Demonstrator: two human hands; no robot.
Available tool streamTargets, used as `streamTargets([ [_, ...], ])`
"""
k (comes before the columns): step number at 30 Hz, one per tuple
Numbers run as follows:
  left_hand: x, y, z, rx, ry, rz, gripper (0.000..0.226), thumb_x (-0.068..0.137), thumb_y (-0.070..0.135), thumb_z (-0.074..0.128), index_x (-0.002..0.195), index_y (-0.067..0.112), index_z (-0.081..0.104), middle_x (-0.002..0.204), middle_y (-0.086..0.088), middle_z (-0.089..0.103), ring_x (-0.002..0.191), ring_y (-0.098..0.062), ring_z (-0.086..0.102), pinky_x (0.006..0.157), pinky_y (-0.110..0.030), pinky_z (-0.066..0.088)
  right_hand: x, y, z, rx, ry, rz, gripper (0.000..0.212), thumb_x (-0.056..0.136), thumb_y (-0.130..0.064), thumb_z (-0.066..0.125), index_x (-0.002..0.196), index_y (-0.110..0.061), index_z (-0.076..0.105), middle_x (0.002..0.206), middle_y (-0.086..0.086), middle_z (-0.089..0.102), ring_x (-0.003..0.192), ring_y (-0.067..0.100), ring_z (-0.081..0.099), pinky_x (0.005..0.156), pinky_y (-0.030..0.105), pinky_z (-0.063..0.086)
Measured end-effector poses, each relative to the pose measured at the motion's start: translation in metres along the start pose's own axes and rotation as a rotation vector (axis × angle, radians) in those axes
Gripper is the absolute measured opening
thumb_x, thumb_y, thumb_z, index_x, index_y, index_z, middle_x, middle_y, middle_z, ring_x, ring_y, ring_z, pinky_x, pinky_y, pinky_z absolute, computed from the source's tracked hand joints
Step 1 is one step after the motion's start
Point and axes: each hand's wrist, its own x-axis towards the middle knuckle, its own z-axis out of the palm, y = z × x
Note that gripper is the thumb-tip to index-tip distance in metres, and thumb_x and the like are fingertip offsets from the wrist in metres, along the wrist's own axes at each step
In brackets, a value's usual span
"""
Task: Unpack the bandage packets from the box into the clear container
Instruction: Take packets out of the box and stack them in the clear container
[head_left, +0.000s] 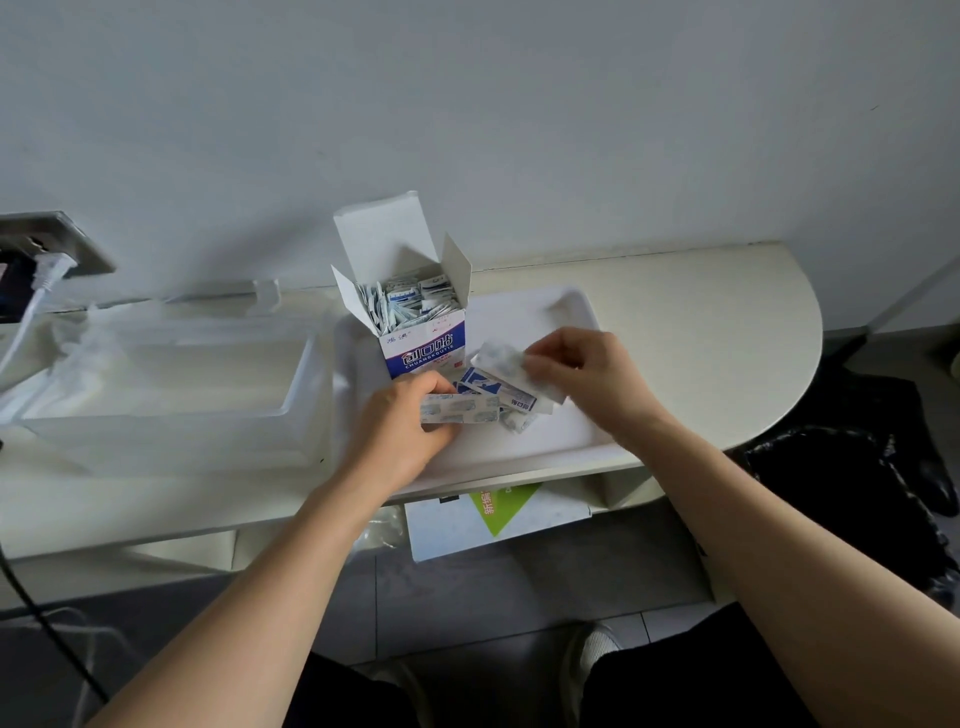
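Dark-clad legs (675, 691) at bottom, forearms reaching up to the surface (701, 312). Left hand (400, 431): fingers curled round a flat strip of packets (460, 409). Right hand (576, 374) pinches one packet (498, 357) by its end. More lie loose between the hands on the white tray (561, 312). Box (423, 348) stands open on the tray, flaps up, crammed full. Container (166, 374) sits left of the tray and looks empty. Best approach: square the loose ones into one stack, carry left, drop flat, then take bigger handfuls from the box. Packets are thin, papery, rectangular and likely slippery. Box is light card and may tip. Container is rigid clear plastic with rounded corners.
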Motion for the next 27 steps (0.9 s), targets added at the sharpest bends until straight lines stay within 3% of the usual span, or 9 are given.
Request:
streamTargets([
  [3, -0.003, 0.008, 0.002, 0.046, 0.039, 0.065, 0.026, 0.074, 0.008, 0.074, 0.096, 0.017, 0.065, 0.097, 0.001, 0.064, 0.087, -0.02, 0.059, 0.069, -0.027, 0.043, -0.004, -0.002, 0.018, -0.248, -0.04, -0.144, 0.001, 0.081, -0.018, 0.071, 0.081, -0.018, 0.071, 0.071, -0.005, 0.068, 0.057, 0.003, 0.052, 0.055, 0.011, 0.039],
  [8, -0.004, 0.01, 0.007, 0.112, 0.028, 0.153, 0.025, 0.073, 0.009, 0.072, 0.096, 0.015, 0.065, 0.097, 0.0, 0.064, 0.09, -0.023, 0.059, 0.071, -0.031, 0.045, -0.004, -0.002, 0.023, -0.262, -0.153, -0.183, 0.003, 0.084, -0.017, 0.069, 0.083, -0.015, 0.072, 0.075, -0.002, 0.069, 0.064, 0.008, 0.057, 0.062, 0.016, 0.043],
  [11, -0.005, 0.009, 0.002, 0.099, 0.016, 0.147, 0.021, 0.073, 0.009, 0.074, 0.09, 0.017, 0.066, 0.092, 0.003, 0.061, 0.087, -0.021, 0.059, 0.069, -0.031, 0.046, 0.0, -0.002, 0.015, -0.205, 0.031, -0.184, 0.005, 0.085, -0.012, 0.066, 0.084, -0.013, 0.071, 0.076, -0.004, 0.068, 0.066, 0.008, 0.057, 0.06, 0.012, 0.041],
  [13, -0.006, 0.01, 0.001, 0.095, 0.003, 0.149, 0.02, 0.072, 0.009, 0.074, 0.089, 0.017, 0.067, 0.088, 0.007, 0.057, 0.085, -0.02, 0.057, 0.067, -0.03, 0.044, 0.0, -0.002, 0.013, -0.197, 0.055, -0.171, 0.005, 0.086, -0.013, 0.066, 0.084, -0.013, 0.071, 0.076, -0.005, 0.068, 0.066, 0.005, 0.056, 0.059, 0.01, 0.04],
  [17, -0.009, 0.013, 0.006, 0.123, 0.033, 0.153, 0.019, 0.073, 0.011, 0.072, 0.09, 0.014, 0.064, 0.087, 0.0, 0.061, 0.084, -0.025, 0.058, 0.067, -0.032, 0.044, -0.01, -0.004, 0.026, -0.215, -0.276, -0.168, 0.007, 0.086, -0.022, 0.069, 0.088, -0.016, 0.071, 0.077, -0.004, 0.069, 0.064, -0.001, 0.057, 0.064, 0.014, 0.045],
  [19, -0.009, 0.014, 0.007, 0.138, 0.066, 0.122, 0.02, 0.075, 0.014, 0.072, 0.092, 0.013, 0.062, 0.09, -0.003, 0.065, 0.082, -0.025, 0.059, 0.064, -0.03, 0.039, -0.012, -0.003, 0.03, -0.213, -0.358, -0.131, 0.015, 0.082, -0.027, 0.073, 0.093, -0.017, 0.07, 0.079, -0.007, 0.069, 0.067, -0.001, 0.058, 0.065, 0.013, 0.045],
  [21, -0.009, 0.013, 0.007, 0.173, 0.07, 0.103, 0.025, 0.076, 0.019, 0.074, 0.096, 0.013, 0.059, 0.093, -0.002, 0.066, 0.082, -0.025, 0.06, 0.062, -0.028, 0.035, -0.013, 0.0, 0.03, -0.313, -0.353, -0.2, 0.017, 0.079, -0.025, 0.076, 0.092, -0.016, 0.071, 0.078, -0.007, 0.068, 0.066, 0.002, 0.057, 0.063, 0.014, 0.043],
  [24, -0.01, 0.014, 0.007, 0.18, 0.052, 0.113, 0.046, 0.072, 0.029, 0.078, 0.107, 0.017, 0.051, 0.101, 0.003, 0.059, 0.089, -0.02, 0.059, 0.069, -0.031, 0.045, -0.01, 0.005, 0.025, -0.404, -0.257, -0.269, 0.008, 0.079, -0.017, 0.073, 0.085, -0.013, 0.071, 0.071, 0.0, 0.066, 0.057, 0.008, 0.048, 0.058, 0.021, 0.036],
  [27, -0.012, 0.016, 0.003, 0.192, 0.07, 0.139, 0.058, 0.07, 0.041, 0.077, 0.122, 0.028, 0.053, 0.105, 0.005, 0.046, 0.09, -0.013, 0.053, 0.069, -0.031, 0.049, -0.009, 0.006, 0.02, -0.422, -0.248, -0.287, 0.006, 0.08, -0.018, 0.072, 0.084, -0.015, 0.072, 0.074, 0.001, 0.068, 0.057, 0.009, 0.048, 0.058, 0.02, 0.037],
])
